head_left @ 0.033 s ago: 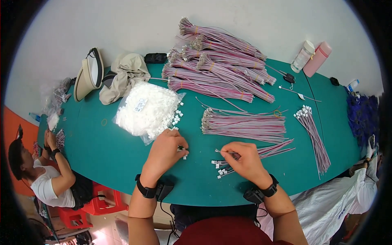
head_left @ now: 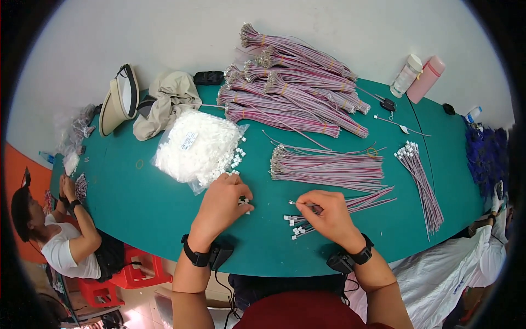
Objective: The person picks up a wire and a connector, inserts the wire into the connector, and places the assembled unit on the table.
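Observation:
My left hand (head_left: 222, 198) is closed, fingers curled and pinching at small white connector housings (head_left: 248, 208) on the green table. Its fingertips partly hide them. To the right, my right hand (head_left: 329, 215) pinches a thin wire (head_left: 295, 203), whose bare metal terminal end points left toward the other hand. Under and beside that hand lie several wires with white connectors (head_left: 296, 230) on their left ends. Just beyond my left hand is a clear bag of white connector housings (head_left: 189, 151), some spilled at its right edge. A loose bundle of grey and pink wires (head_left: 329, 169) lies beyond my right hand.
Banded wire bundles (head_left: 296, 82) are piled at the back. A wire bundle with white connectors (head_left: 421, 189) lies at right. A pink bottle (head_left: 426, 81), keys (head_left: 388, 104), a visor hat (head_left: 121, 101) and a beige cloth (head_left: 169, 101) stand farther off. Another person (head_left: 66, 236) sits at left.
The white connector housings at my left fingertips have shifted slightly up toward the fingers. My right hand and its wire look the same.

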`<state>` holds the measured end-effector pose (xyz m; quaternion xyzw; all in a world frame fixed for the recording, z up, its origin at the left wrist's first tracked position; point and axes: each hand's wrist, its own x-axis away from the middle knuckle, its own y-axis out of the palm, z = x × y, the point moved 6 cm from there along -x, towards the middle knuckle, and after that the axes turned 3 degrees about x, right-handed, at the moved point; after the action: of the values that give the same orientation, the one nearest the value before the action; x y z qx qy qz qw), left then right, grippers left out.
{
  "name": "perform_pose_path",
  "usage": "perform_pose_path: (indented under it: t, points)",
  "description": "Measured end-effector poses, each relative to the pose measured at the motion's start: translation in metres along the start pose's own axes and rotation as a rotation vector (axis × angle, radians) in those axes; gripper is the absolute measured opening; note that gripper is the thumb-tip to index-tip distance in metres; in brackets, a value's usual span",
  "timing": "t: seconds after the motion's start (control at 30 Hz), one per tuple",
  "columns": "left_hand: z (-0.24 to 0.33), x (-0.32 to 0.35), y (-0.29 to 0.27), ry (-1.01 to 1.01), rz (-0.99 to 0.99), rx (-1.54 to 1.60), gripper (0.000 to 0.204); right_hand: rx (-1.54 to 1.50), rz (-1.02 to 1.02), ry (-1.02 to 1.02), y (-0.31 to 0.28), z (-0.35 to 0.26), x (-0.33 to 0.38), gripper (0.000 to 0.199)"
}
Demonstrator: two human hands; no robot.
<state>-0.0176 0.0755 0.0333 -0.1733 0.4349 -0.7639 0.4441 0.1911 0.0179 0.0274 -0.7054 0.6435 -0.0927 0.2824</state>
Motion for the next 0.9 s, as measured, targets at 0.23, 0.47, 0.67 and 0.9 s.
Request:
perform_pose_path:
  t: [0.23,0.47,0.67,0.9]
  points:
    - [0.006,-0.002,0.006,0.032,-0.064,0.053,0.011,-0.078,-0.025,0.003,0.001,0.001,0.000,0.007]
    - [0.004,-0.002,0.047,-0.327,-0.118,1.068,0.010,-0.196,-0.039,0.116,0.003,0.009,0.002,0.007]
    - [0.008,-0.001,0.064,-0.408,-0.136,1.320,0.015,-0.253,0.027,0.126,0.004,0.009,0.004,0.006]
    - [0.006,-0.001,0.067,-0.417,-0.128,1.354,0.015,-0.179,0.059,0.070,0.000,0.003,0.004,0.006]
